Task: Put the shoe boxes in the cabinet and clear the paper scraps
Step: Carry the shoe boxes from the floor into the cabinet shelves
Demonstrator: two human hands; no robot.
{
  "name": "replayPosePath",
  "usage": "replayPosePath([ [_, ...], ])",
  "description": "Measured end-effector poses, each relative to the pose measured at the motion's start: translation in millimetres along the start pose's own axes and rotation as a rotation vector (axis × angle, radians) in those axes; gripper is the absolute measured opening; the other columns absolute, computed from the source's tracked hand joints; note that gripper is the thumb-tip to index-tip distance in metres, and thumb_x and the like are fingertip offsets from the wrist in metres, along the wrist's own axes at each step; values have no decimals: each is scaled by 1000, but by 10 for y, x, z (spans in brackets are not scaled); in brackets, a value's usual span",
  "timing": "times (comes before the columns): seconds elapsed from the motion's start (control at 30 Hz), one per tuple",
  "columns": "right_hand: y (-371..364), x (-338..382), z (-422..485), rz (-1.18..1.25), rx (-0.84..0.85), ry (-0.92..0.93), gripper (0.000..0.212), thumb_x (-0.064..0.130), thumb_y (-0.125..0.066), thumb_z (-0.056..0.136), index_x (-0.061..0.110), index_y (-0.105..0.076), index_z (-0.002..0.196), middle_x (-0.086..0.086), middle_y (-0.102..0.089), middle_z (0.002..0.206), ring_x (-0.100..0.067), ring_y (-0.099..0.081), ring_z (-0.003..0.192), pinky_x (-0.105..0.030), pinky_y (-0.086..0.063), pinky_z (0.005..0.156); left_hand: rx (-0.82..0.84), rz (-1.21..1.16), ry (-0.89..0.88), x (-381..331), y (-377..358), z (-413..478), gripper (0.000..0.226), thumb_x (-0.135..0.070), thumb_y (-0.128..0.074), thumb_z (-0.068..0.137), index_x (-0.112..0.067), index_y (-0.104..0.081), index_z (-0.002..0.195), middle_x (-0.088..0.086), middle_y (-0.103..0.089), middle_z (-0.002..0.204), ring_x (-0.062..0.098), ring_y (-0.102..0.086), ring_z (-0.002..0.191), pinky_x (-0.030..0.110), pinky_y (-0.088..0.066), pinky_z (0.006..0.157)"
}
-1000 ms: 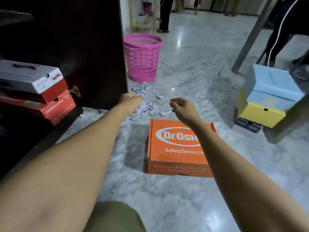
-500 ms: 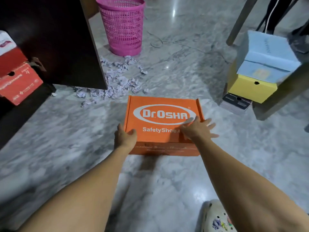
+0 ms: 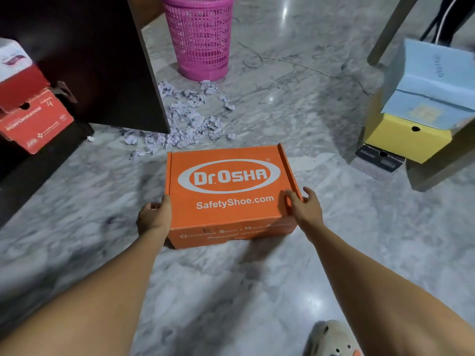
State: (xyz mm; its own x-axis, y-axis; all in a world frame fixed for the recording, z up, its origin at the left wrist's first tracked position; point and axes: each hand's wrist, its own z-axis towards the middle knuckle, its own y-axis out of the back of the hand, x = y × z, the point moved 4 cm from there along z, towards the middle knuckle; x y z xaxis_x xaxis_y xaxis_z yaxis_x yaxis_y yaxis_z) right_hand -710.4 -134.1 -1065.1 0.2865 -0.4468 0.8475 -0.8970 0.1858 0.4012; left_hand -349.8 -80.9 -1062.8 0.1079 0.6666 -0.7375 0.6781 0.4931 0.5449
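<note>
An orange box (image 3: 226,186) is gripped at both sides, on or just above the marble floor (image 3: 295,119); which cannot be told. The left hand (image 3: 154,217) is curled round its left edge. The right hand (image 3: 305,209), laid flat on the lid with fingers spread half a second ago, is now clamped over the right edge, thumb on top. Paper scraps (image 3: 190,119) are strewn beyond the box, between a dark cabinet (image 3: 84,60) and a pink bin (image 3: 200,39).
</note>
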Motion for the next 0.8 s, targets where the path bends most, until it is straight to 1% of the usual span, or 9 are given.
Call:
replayPosePath([
  [0.07,-71,-75,12,52,69,-13,58,53,-62,86,19,-52,132,-6,-64,126,-26,-63,110,-48,-51,99,70,-7,4,-9,-25,22,40,-55,-51,87,-16,-61,85,12,-68,98,34,-64,89,40,-53,84],
  [0.13,-123,-78,9,56,93,11,40,51,-63,87,25,-58,118,-4,-68,118,-25,-66,105,-48,-52,97,166,-32,32,19,-70,4,35,-55,-54,87,-20,-60,89,9,-69,96,34,-67,86,46,-56,85],
  [0.27,-217,29,9,37,128,45,47,46,-64,89,20,-58,127,-4,-67,119,-26,-65,107,-49,-52,97,217,-92,59,48,-9,-5,33,-52,-59,84,-26,-60,104,7,-69,93,34,-70,79,52,-60,74],
  [0.33,-281,118,14,39,151,76,49,46,-64,90,19,-56,131,-4,-67,121,-26,-64,108,-49,-51,98,220,-103,48,51,78,23,30,-50,-58,87,-27,-60,106,8,-69,92,33,-70,76,43,-59,61],
  [0.4,-360,247,2,37,174,126,50,47,-63,91,19,-55,132,-3,-66,122,-25,-63,109,-48,-51,99,221,-133,36,53,199,81,30,-49,-58,88,-27,-59,108,7,-70,94,32,-70,78,38,-57,58],
  [0.5,-520,503,-29,48,217,216,50,46,-63,91,20,-54,133,-2,-65,123,-22,-63,107,-44,-52,97,217,-193,28,72,445,194,32,-50,-59,87,-30,-61,112,6,-73,101,30,-71,86,49,-59,77],
  [0.57,-651,702,-81,58,256,268,53,46,-63,91,19,-53,135,-1,-65,123,-21,-63,107,-41,-52,95,193,-245,32,69,642,244,31,-50,-59,87,-31,-60,112,6,-73,105,29,-71,90,52,-56,85],
  [0.7,-936,1190,-193,103,309,371,55,47,-69,86,22,-56,134,1,-67,120,-20,-65,105,-38,-53,92,155,-330,-12,-128,1098,204,32,-48,-50,94,-27,-55,119,7,-70,104,30,-67,95,52,-50,92],
  [0.8,-1136,1615,-339,152,337,450,52,43,-71,86,21,-58,131,-1,-68,117,-15,-67,97,-34,-54,88,90,-382,-8,-340,1525,230,31,-44,-52,93,-24,-58,115,9,-69,103,28,-64,93,51,-48,93],
])
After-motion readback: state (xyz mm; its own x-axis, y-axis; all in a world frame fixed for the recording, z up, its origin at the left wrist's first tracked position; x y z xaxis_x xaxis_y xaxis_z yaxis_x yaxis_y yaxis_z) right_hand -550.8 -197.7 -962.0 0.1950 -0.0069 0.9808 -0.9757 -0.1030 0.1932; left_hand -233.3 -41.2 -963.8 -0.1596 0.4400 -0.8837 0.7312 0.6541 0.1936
